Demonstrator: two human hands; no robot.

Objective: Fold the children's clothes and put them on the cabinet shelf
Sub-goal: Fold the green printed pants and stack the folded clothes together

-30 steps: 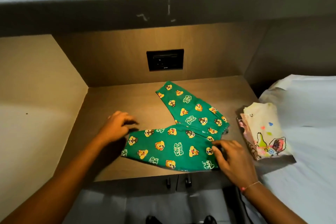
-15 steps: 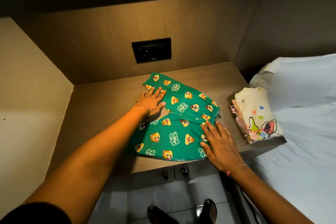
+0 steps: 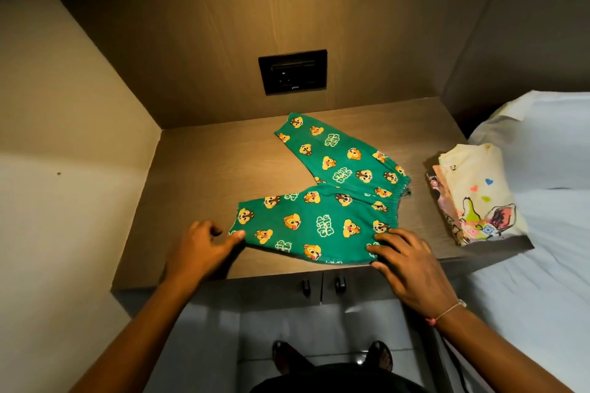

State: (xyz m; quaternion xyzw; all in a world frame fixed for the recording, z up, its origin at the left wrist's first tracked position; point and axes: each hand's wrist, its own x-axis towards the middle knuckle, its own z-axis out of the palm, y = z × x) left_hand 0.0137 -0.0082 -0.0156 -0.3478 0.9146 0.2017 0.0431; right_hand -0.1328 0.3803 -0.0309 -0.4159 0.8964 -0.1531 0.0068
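Observation:
Green children's trousers [image 3: 329, 198] with a yellow cartoon print lie spread in a V on the wooden cabinet shelf [image 3: 198, 175], waistband to the right. My left hand [image 3: 199, 247] pinches the hem of the nearer leg at its left end. My right hand [image 3: 405, 262] grips the near corner of the waistband at the shelf's front edge. The farther leg points toward the back wall and nothing touches it.
A folded cream garment with colourful prints [image 3: 475, 195] sits on other folded clothes at the shelf's right end. A white bed [image 3: 542, 233] lies to the right. A black socket plate [image 3: 293, 72] is on the back panel. Cabinet door handles [image 3: 322, 285] hang below the shelf.
My left hand has left the far leg and come back to the near leg's hem. My right hand has shifted from pressing flat on the waistband to gripping its near corner.

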